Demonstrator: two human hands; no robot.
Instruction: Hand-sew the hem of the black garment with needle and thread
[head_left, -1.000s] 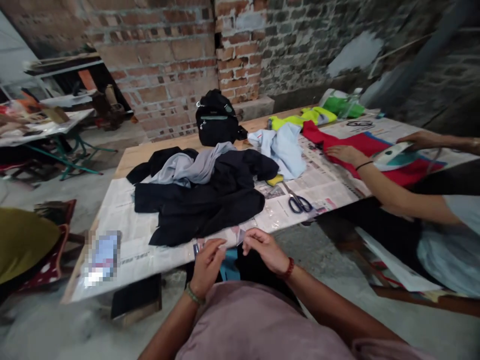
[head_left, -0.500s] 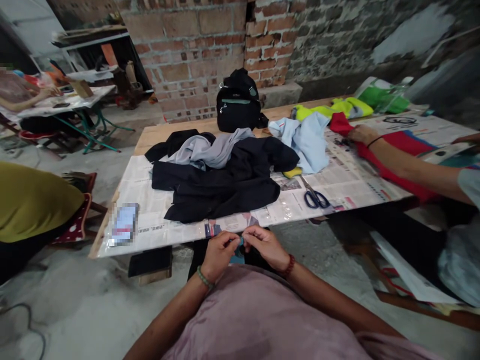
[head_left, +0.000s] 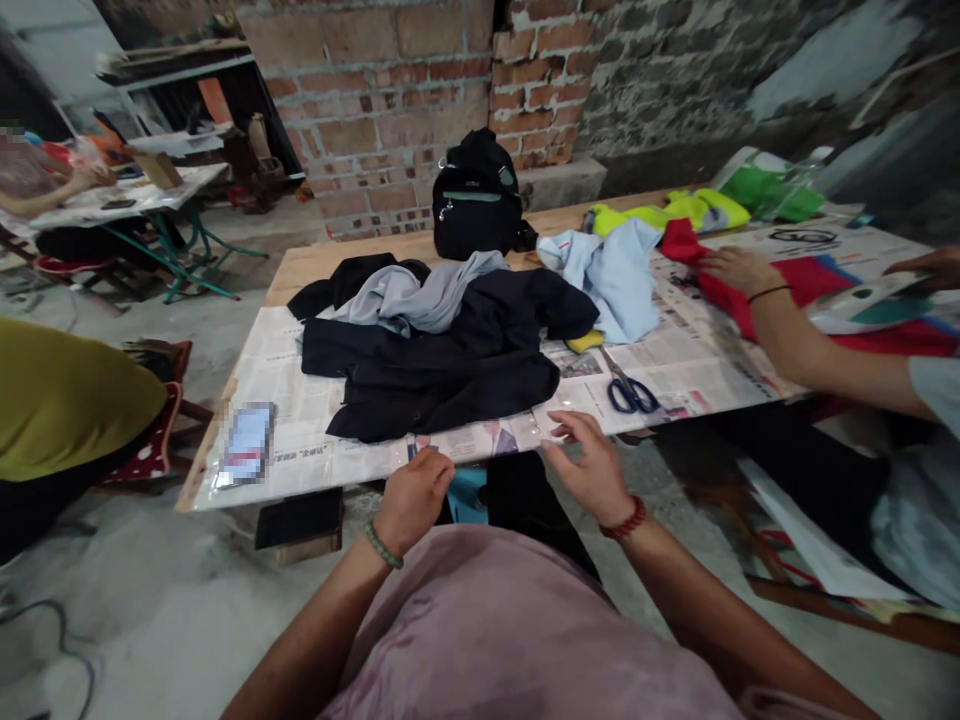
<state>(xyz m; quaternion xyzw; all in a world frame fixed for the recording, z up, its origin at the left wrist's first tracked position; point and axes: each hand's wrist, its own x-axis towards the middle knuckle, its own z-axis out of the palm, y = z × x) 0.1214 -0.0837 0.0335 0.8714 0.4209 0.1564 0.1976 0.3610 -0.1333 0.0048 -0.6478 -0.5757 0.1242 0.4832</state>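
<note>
My left hand (head_left: 416, 495) is closed, its fingers curled together at the front edge of the table; whatever they pinch is too small or hidden to make out. Just right of it, below the edge, shows a light blue piece (head_left: 469, 492) whose kind I cannot tell. My right hand (head_left: 589, 465) is open at the same edge, thumb and fingers apart with nothing visible between them. Ahead of both hands lies a heap of dark clothing (head_left: 450, 385), with a grey garment (head_left: 427, 293) on top. Dark-handled scissors (head_left: 631, 394) lie beyond my right hand.
Newspaper under clear plastic covers the table (head_left: 289, 400). A phone (head_left: 246, 443) lies at left, a black backpack (head_left: 478, 205) at the back, a light blue garment (head_left: 619, 285) right of centre. At right, a co-worker's hand (head_left: 739, 270) rests on red cloth (head_left: 806, 275) beside an iron (head_left: 870, 303).
My hands, together at the table edge before, have moved apart. The right went right and forward and its fingers opened; the left shifted left. The co-worker's iron shows more fully now.
</note>
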